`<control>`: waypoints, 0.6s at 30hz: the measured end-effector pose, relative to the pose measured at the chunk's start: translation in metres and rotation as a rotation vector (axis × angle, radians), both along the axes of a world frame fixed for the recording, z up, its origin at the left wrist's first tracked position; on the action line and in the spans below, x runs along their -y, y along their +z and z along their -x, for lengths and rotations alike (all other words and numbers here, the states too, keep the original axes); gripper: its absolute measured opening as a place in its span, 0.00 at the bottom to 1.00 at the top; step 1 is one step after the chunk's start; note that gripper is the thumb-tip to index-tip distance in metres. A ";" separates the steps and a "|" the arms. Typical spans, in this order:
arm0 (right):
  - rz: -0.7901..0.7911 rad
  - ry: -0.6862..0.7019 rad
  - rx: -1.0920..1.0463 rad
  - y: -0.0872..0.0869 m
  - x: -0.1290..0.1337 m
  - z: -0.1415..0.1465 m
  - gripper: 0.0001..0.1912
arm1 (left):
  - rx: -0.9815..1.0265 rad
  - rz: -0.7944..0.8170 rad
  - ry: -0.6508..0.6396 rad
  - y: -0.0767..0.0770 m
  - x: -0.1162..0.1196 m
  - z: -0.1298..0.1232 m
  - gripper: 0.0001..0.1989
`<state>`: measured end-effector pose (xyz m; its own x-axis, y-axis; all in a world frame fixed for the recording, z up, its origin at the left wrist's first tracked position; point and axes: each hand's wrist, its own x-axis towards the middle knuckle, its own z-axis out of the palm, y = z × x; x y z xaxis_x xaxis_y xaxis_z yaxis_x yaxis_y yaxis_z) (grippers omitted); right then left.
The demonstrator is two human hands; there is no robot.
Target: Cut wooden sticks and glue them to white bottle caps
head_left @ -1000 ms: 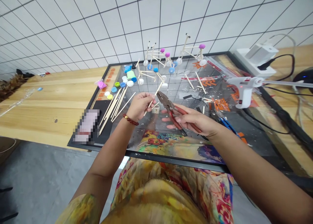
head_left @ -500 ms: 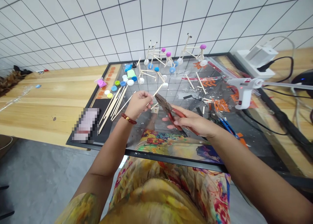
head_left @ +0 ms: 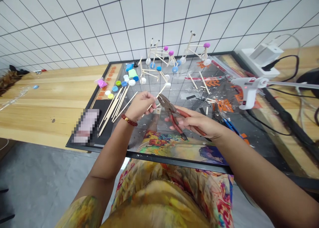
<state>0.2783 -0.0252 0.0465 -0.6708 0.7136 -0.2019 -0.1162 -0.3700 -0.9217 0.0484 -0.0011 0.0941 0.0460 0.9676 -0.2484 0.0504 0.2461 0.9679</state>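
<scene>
Holding: left grip (head_left: pixel 143 105) pinching wooden stick (head_left: pixel 161 91); right grip (head_left: pixel 202 123) wrapped around red-handled pliers (head_left: pixel 168 106); nose by stick, contact unclear

Wall (head_left: pixel 74 25): white, tiled, crossed by thin dark lines
Table (head_left: pixel 30 116): pale grained wood with a dark spot (head_left: pixel 53 120), along the wall
Floor (head_left: pixel 50 181): grey, smooth, lower left
Light: soft, even

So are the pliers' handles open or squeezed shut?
Open: in the right hand, the pliers show a wide gap between their red handles.
</scene>
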 end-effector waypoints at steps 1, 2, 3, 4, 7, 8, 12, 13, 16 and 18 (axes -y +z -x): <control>0.008 0.007 -0.003 -0.001 -0.001 0.000 0.35 | -0.003 0.003 -0.007 -0.001 0.000 0.000 0.09; 0.011 0.013 0.001 -0.001 -0.002 0.000 0.35 | -0.014 0.001 -0.010 -0.002 -0.001 0.000 0.09; 0.008 0.018 0.010 -0.001 -0.003 0.000 0.35 | -0.031 -0.003 -0.012 -0.002 -0.001 0.001 0.09; 0.000 0.024 0.022 -0.002 -0.003 0.000 0.35 | -0.051 -0.009 -0.012 -0.003 -0.001 0.001 0.09; -0.044 0.028 0.057 -0.001 -0.003 0.002 0.33 | -0.117 -0.024 -0.015 -0.002 -0.001 0.001 0.10; -0.059 0.024 0.069 0.000 -0.002 0.002 0.33 | -0.140 -0.032 -0.015 -0.002 0.000 0.001 0.10; -0.093 0.009 0.123 0.005 0.003 0.006 0.33 | -0.258 -0.093 -0.039 0.000 0.001 0.003 0.10; -0.102 0.005 0.138 0.006 0.003 0.007 0.33 | -0.278 -0.103 -0.047 0.000 0.001 0.004 0.10; -0.130 -0.007 0.190 0.009 0.004 0.011 0.34 | -0.270 -0.089 -0.055 0.000 0.000 0.006 0.09; -0.164 -0.021 0.244 0.012 0.003 0.013 0.35 | -0.220 -0.039 -0.052 -0.001 -0.002 0.007 0.09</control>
